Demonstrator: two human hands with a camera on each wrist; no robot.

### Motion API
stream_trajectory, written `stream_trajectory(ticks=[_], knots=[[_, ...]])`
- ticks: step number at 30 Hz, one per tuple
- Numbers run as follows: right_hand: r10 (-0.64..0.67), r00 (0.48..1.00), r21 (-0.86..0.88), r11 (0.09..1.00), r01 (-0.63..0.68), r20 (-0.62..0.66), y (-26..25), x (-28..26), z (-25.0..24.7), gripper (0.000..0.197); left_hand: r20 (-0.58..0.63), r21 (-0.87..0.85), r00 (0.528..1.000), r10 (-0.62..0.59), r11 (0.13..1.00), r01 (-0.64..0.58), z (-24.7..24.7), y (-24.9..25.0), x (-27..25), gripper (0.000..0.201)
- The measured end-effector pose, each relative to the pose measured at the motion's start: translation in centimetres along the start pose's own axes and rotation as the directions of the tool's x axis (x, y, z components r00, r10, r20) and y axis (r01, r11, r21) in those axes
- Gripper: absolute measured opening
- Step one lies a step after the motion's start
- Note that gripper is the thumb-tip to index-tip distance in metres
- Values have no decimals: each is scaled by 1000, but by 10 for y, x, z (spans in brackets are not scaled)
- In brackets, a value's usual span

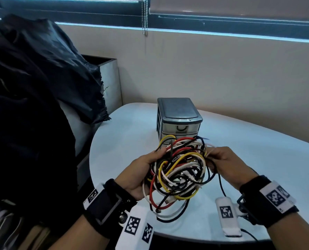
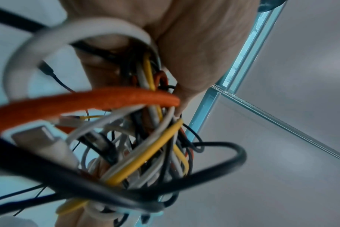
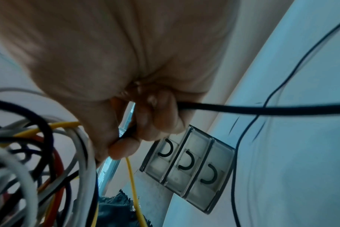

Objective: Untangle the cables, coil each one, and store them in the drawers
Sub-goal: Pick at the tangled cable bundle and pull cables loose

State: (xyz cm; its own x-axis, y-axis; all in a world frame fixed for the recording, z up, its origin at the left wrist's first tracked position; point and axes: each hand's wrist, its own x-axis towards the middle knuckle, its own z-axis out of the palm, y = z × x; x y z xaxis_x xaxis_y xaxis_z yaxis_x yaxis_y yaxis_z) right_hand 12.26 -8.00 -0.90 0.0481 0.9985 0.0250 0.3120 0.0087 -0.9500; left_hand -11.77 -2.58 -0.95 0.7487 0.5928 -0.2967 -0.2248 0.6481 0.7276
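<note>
A tangled bundle of cables (image 1: pixel 179 170), yellow, red, white and black, hangs in the air above the white table (image 1: pixel 249 150). My left hand (image 1: pixel 141 172) grips its left side, fingers curled round several strands (image 2: pixel 145 145). My right hand (image 1: pixel 224 163) pinches a black cable (image 3: pixel 243 109) at the bundle's right edge. Behind the bundle stands a small grey drawer unit (image 1: pixel 179 120) with three closed drawers (image 3: pixel 188 167). The lower drawers are hidden by the cables in the head view.
A black bag or cloth (image 1: pixel 33 87) fills the left, draped over a metal bin (image 1: pixel 110 82). A wall and window sill run behind the table. A thin black wire (image 3: pixel 241 138) trails across the table at the right.
</note>
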Motion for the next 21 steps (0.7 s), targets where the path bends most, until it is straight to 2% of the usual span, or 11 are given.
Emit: stream_trajectory(ticks=[5,8,10,12,13,14,15,17,18,19,21], knots=[[-61,994,66,996,55,94,-24,-7,4,46,28,-34,998,-54,998,55,0,-2,7,60],[-71,995,50,996,67,76,-20,-5,6,43,30,-87,999,-38,995,41,3,-4,8,43],[-81,986,43,995,89,-148,-13,-2,8,39,31,-133,1000,3,991,1,6,-1,7,39],[-93,872,-9,995,101,-480,-7,-6,14,22,-7,-208,999,48,977,-49,1,1,12,42],[-96,809,-60,995,75,-580,-7,-11,19,19,-61,-263,996,64,962,-78,-2,2,16,45],[-88,802,-97,995,38,-591,-7,-17,25,19,-140,-305,988,70,946,-110,-5,3,21,47],[-66,849,-108,994,11,-524,-8,-23,31,20,-219,-354,973,78,923,-153,-8,4,27,48],[38,972,-80,995,-58,-234,-10,-36,46,21,-348,-398,932,96,886,-240,-4,6,35,44],[91,990,-84,991,-100,-105,-14,-42,55,18,-392,-395,915,98,880,-264,-2,6,38,39],[106,993,-118,987,-112,-54,-15,-48,64,16,-408,-394,908,99,878,-272,3,7,40,34],[-71,980,-365,931,-3,-187,-15,-55,80,23,-419,-369,903,93,891,-264,11,7,42,29]])
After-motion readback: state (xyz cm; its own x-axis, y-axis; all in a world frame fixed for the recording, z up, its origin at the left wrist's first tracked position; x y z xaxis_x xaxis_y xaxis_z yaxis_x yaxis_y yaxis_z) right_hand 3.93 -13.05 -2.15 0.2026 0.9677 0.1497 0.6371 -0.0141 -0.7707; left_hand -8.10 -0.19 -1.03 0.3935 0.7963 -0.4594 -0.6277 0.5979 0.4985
